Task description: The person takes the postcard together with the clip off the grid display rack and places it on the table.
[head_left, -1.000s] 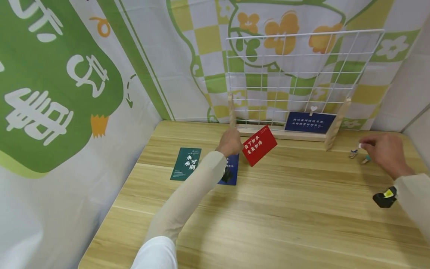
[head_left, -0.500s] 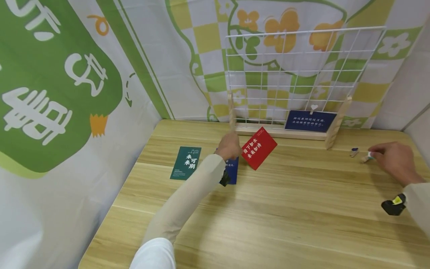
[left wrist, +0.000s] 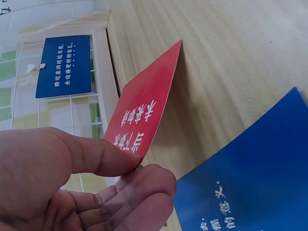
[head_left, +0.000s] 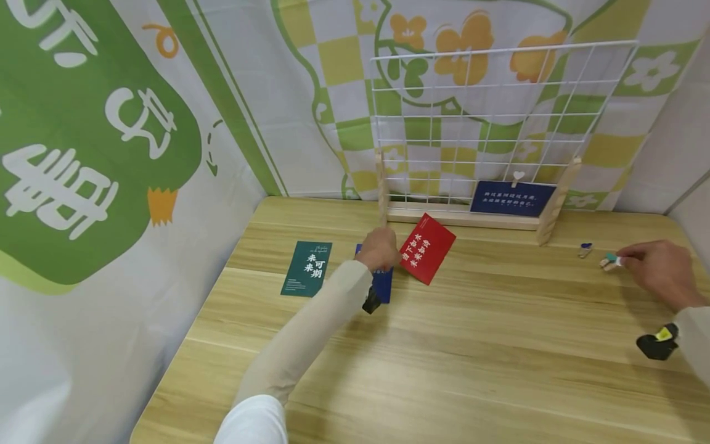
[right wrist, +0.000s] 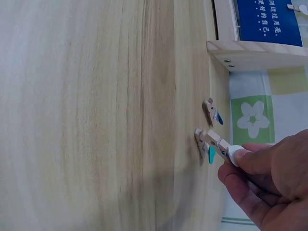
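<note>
My left hand (head_left: 379,249) pinches a corner of a red card (head_left: 428,248) between thumb and fingers, holding it tilted in front of the rack. Beneath that hand a blue card (head_left: 381,286) lies on the table, partly hidden by the hand and wrist. At the far right my right hand (head_left: 660,271) pinches a small wooden clothespin (right wrist: 219,143) by its white heart-shaped end. Right beside it lies a clothespin with a teal heart (right wrist: 202,142), and a little farther off one with a blue heart (right wrist: 211,111).
A white wire grid rack (head_left: 488,115) on wooden feet stands at the table's back. A dark blue card (head_left: 513,198) hangs at its lower right from a white-heart clothespin (head_left: 518,177). A green card (head_left: 307,269) lies left on the wooden table (head_left: 471,364).
The right hand has moved right and slightly toward me with the clothespin. In the left hand the red card has turned, its far end swinging lower.
</note>
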A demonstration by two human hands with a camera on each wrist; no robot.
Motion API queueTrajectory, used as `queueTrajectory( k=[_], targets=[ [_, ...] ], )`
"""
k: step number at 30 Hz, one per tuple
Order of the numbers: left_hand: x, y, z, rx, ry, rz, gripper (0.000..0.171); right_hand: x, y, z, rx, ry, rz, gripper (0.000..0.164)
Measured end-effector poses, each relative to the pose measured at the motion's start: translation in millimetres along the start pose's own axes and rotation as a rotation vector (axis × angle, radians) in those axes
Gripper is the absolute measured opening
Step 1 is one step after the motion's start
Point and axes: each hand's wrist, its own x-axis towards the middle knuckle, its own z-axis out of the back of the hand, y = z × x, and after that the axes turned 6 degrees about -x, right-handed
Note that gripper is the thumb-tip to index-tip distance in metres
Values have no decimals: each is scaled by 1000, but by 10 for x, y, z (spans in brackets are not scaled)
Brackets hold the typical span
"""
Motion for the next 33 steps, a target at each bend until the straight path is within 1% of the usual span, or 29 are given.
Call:
queueTrajectory(
  k=[5,10,12,17,20,23,27,29,33],
  targets=[
    [-27,-1,-65,43,17,-12,32,-20,-41,4,9,3,5,18],
    [-52,-14,-138,89,40,-18,33,-32,-85,9,3,8,1,17],
    [-68,-17,-157,81,52,-22,33,-41,-93,5,-8,11,-6,16],
    [-111,-5,-174,53,87,-17,32,-50,-103,-7,-33,11,10,15],
    [-129,9,-179,54,95,-8,33,-40,-111,-12,-37,11,33,15],
    [-144,20,-186,43,97,-9,34,-27,-125,-8,-34,22,39,15],
    [-156,25,-216,15,112,-7,31,-23,-153,-10,-37,43,28,15],
    [-158,22,-237,2,119,0,28,-21,-175,-20,-40,42,37,15],
    [-166,10,-262,17,124,8,24,-5,-199,-44,-54,21,66,15]
  ],
)
